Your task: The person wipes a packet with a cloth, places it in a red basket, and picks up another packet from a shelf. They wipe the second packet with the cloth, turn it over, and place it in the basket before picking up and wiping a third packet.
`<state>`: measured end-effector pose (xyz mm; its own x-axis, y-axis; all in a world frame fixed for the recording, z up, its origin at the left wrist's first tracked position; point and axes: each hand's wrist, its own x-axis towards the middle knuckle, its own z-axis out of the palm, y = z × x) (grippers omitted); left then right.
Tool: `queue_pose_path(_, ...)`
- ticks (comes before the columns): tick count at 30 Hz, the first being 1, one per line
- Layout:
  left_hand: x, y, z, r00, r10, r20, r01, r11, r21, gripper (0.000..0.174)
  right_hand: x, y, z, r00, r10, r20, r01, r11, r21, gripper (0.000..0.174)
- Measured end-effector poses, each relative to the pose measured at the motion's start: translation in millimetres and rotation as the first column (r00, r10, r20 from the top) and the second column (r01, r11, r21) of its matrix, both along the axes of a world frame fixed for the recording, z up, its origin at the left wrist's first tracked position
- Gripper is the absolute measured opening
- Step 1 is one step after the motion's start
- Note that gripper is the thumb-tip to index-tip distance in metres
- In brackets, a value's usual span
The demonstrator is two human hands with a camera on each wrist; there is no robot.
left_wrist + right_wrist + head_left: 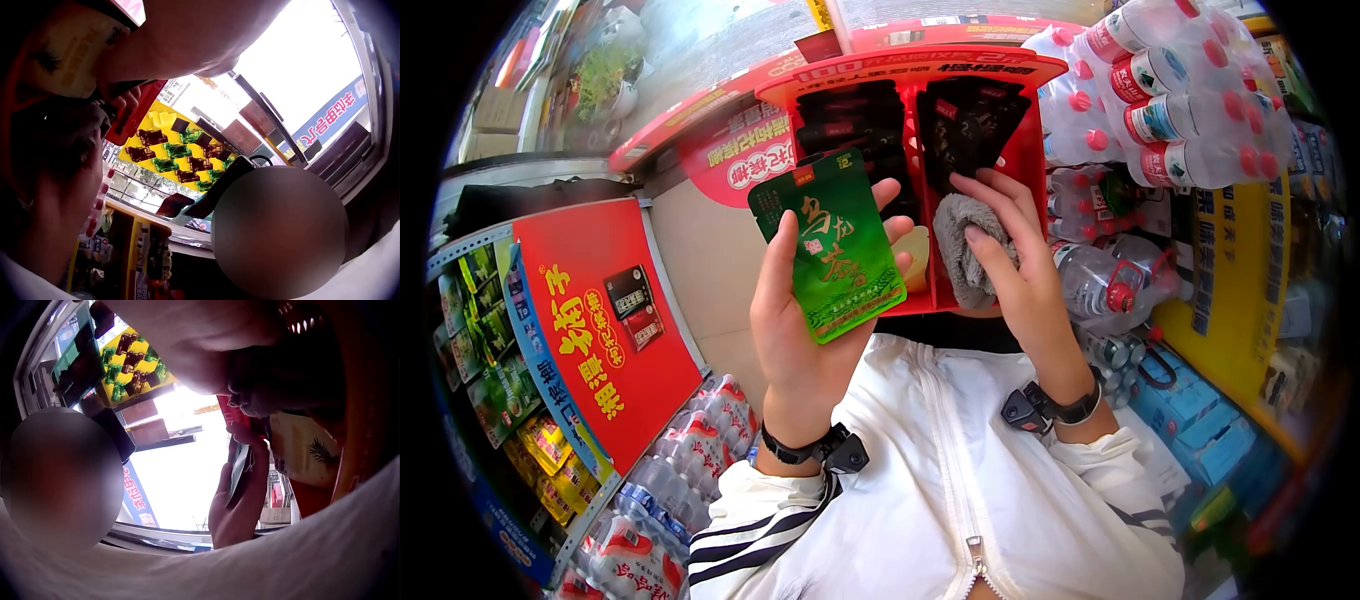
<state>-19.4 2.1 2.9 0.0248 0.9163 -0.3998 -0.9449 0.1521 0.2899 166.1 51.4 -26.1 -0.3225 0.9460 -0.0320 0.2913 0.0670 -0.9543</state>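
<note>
Holding a flat, glossy green foil pouch w/ gold & white characters [835,265], the L hand [800,370] is palm up, half curled, thumb along the pouch's L edge & fingers round behind its R side. The R hand [1030,285] is partly closed, thumb & fingers gripping a fuzzy grey bunched cloth [970,245].

Landmark = the open red cardboard box w/ a printed raised panel [1000,65]. Texture/shape: pouch smooth, rectangular w/ rounded corners; cloth soft, nubbly, folded in thick layers; box stiff w/ straight walls.

Qty: 1 green pouch, 1 cloth, 1 box w/ 2 compartments visible, 2 black wrist devices [845,452], 1 per wrist. Dark flat packets [855,115] fill the far part of both compartments; overlapped, can't count. Also 1 cream pouch [917,262], partly hidden behind the L fingers, in the box's L compartment.

Location: green pouch lies on the L palm & fingers, over the box's near L corner, L of the R hand & apart from it. Cloth is under the R hand, at the near end of the box's R compartment. Packs of clear plastic bottles w/ red caps [1170,100] stand R of the box.
</note>
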Motion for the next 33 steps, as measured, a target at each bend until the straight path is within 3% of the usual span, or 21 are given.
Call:
queue_pose_path(5, -5, 0, -4, 0.995, 0.049, -0.084, -0.05, 0.999, 0.002, 0.049, -1, -16, 31, 0.995, 0.047, 0.087, -0.066, 0.971, 0.231, 0.044)
queue_pose_path(7, -5, 0, -6, 0.984, 0.096, -0.147, -0.103, 0.994, -0.036, 0.051, -6, -27, 35, 0.983, 0.146, -0.115, -0.122, 0.973, 0.193, 0.047)
queue_pose_path(8, -9, 1, -11, 0.999, 0.007, 0.044, -0.013, 0.988, 0.153, 0.052, -6, -30, 41, 0.968, 0.202, -0.151, -0.17, 0.964, 0.203, 0.047)
queue_pose_path(9, -14, 0, -16, 1.0, 0.015, -0.016, -0.01, 0.964, 0.267, 0.054, -6, -32, 46, 0.946, 0.262, -0.19, -0.22, 0.952, 0.214, 0.046)
queue_pose_path(11, -10, 2, -10, 0.979, 0.094, -0.181, -0.097, 0.995, -0.005, 0.055, -4, -33, 47, 0.896, 0.365, -0.254, -0.301, 0.918, 0.258, 0.047)
queue_pose_path(12, -5, -2, -11, 0.951, 0.119, -0.285, -0.09, 0.989, 0.114, 0.055, 0, -36, 53, 0.863, 0.376, -0.337, -0.337, 0.926, 0.17, 0.039)
queue_pose_path(13, -7, -2, -9, 0.951, 0.111, -0.287, -0.081, 0.99, 0.114, 0.055, 0, -36, 53, 0.865, 0.368, -0.34, -0.328, 0.929, 0.171, 0.039)
queue_pose_path(15, -12, 0, -6, 0.997, 0.056, -0.053, -0.056, 0.998, -0.003, 0.056, 1, -34, 54, 0.827, 0.3, -0.475, -0.306, 0.95, 0.068, 0.041)
queue_pose_path(16, -12, -2, -5, 0.987, 0.002, -0.161, 0.016, 0.994, 0.112, 0.053, 6, -25, 56, 0.86, 0.337, -0.384, -0.318, 0.941, 0.113, 0.047)
queue_pose_path(17, -12, -5, -5, 0.987, 0.002, -0.162, 0.016, 0.994, 0.112, 0.053, 6, -22, 51, 0.882, 0.299, -0.364, -0.272, 0.954, 0.127, 0.049)
queue_pose_path(19, -12, -17, -9, 0.864, 0.087, -0.496, -0.118, 0.993, -0.03, 0.051, 15, -16, 54, 0.939, 0.183, -0.292, -0.202, 0.979, -0.039, 0.048)
queue_pose_path(20, -6, -27, -19, 0.272, 0.129, -0.953, 0.076, 0.985, 0.155, 0.061, 20, -14, 49, 0.94, 0.147, -0.309, -0.18, 0.98, -0.08, 0.046)
queue_pose_path(21, -7, -29, -20, 0.376, 0.086, -0.923, 0.048, 0.993, 0.112, 0.071, 26, -10, 47, 0.939, 0.112, -0.325, -0.169, 0.974, -0.153, 0.046)
queue_pose_path(22, -10, -29, -18, 0.269, 0.066, -0.961, 0.101, 0.99, 0.096, 0.078, 28, -10, 40, 0.896, 0.029, -0.443, -0.157, 0.954, -0.254, 0.045)
queue_pose_path(23, -10, -27, -15, 0.16, 0.047, -0.986, 0.154, 0.985, 0.072, 0.086, 32, -11, 51, 0.858, -0.137, -0.496, -0.168, 0.837, -0.521, 0.044)
queue_pose_path(24, -6, -20, -3, 0.871, 0.003, -0.491, -0.078, 0.988, -0.132, 0.09, 34, -10, 49, 0.834, -0.18, -0.522, -0.162, 0.824, -0.543, 0.044)
queue_pose_path(25, -1, -18, -3, 0.822, -0.007, -0.569, -0.041, 0.997, -0.071, 0.087, 36, -10, 47, 0.809, -0.225, -0.543, -0.155, 0.81, -0.566, 0.045)
queue_pose_path(27, 2, -9, 5, 0.957, -0.016, -0.289, 0.014, 1.0, -0.011, 0.076, 40, -9, 46, 0.799, -0.228, -0.556, -0.168, 0.803, -0.571, 0.046)
queue_pose_path(29, 3, -4, 10, 0.994, -0.041, -0.098, 0.048, 0.997, 0.068, 0.066, 41, -8, 46, 0.791, -0.237, -0.564, -0.17, 0.8, -0.575, 0.047)
queue_pose_path(33, -1, -1, 10, 0.996, -0.04, 0.075, 0.029, 0.989, 0.144, 0.046, 43, -6, 44, 0.813, -0.221, -0.539, -0.142, 0.822, -0.551, 0.047)
